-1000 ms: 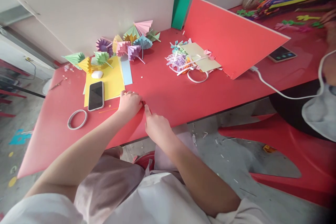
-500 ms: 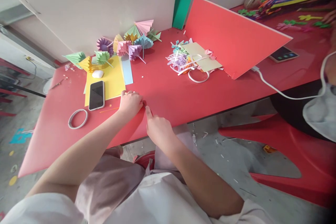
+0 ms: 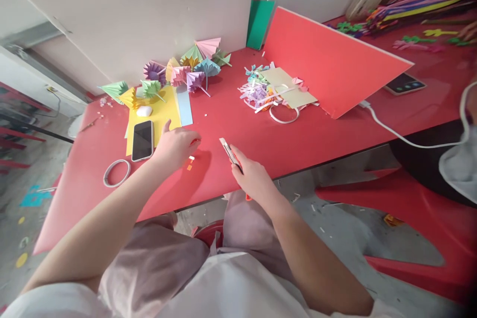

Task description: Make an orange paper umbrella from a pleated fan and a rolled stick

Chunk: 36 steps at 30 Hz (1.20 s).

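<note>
My right hand (image 3: 255, 179) is wrapped round a craft knife (image 3: 230, 155) with a pale, narrow body, its tip pointing up and left over the red table. Its orange-red end (image 3: 248, 197) shows below the palm. To the left, my left hand (image 3: 178, 145) hovers above the table with its fingers curled and one digit raised. A touch of red shows at its fingertips; what they hold, if anything, I cannot make out. Just below it are small orange and white scraps (image 3: 190, 163). Beside that hand a phone (image 3: 142, 140) lies on yellow paper (image 3: 164, 112).
Folded paper umbrellas (image 3: 196, 81) stand along the wall. A roll of tape (image 3: 117, 173) lies at left, another ring (image 3: 284, 114) near a heap of paper strips (image 3: 255, 92). A red board (image 3: 331, 59) leans upright at right. A white cable (image 3: 410, 144) crosses the table edge.
My hands have moved apart: the right one went right and down with the craft knife, which now shows clearly. My left hand shifted slightly left, and small scraps now show below it.
</note>
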### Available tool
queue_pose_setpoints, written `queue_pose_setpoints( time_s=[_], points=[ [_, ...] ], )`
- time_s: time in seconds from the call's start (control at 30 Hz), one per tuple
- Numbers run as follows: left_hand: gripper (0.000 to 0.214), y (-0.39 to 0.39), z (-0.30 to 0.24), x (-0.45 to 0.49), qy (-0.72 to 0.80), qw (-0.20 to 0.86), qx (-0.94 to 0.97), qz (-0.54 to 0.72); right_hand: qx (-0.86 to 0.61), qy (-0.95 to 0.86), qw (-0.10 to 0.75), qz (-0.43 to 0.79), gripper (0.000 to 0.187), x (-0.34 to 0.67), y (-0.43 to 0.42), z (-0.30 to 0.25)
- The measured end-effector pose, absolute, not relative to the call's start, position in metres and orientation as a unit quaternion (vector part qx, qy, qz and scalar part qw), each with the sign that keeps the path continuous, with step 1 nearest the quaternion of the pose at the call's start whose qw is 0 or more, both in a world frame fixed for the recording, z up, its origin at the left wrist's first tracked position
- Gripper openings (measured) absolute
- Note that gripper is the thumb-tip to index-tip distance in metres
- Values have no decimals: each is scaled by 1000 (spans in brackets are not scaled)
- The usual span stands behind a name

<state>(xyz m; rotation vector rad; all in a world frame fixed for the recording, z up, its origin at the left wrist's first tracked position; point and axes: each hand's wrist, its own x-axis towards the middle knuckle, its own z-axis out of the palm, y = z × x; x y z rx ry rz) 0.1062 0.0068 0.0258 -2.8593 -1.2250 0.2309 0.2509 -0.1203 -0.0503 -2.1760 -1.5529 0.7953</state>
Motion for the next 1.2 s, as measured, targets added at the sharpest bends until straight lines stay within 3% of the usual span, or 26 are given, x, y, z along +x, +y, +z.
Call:
queue_pose_setpoints(
  time_s=[0.1,0.27,0.43,0.6,0.8,1.0,1.2],
  points=[
    [21,-2,47,95,-384,-36,-922,-10,-771,-525,212,292,54,257,-115,-54],
    [19,-18,75,76,-363,-122,-914,-136,-702,-460,355,413,56,262,-110,-60],
    [19,-28,90,63,-389,-206,-872,-213,-617,-419,443,498,35,260,-110,-63],
    [17,-33,87,63,-422,-298,-808,-282,-581,-371,504,520,30,258,-107,-62],
    [17,-31,59,73,-425,-504,-629,-413,-477,-295,600,571,32,231,-103,-62],
    [19,-28,39,79,-357,-608,-509,-494,-415,-255,606,629,40,204,-105,-60],
    [18,-26,31,68,-351,-588,-554,-474,-477,-241,622,571,33,212,-105,-52]
  ],
)
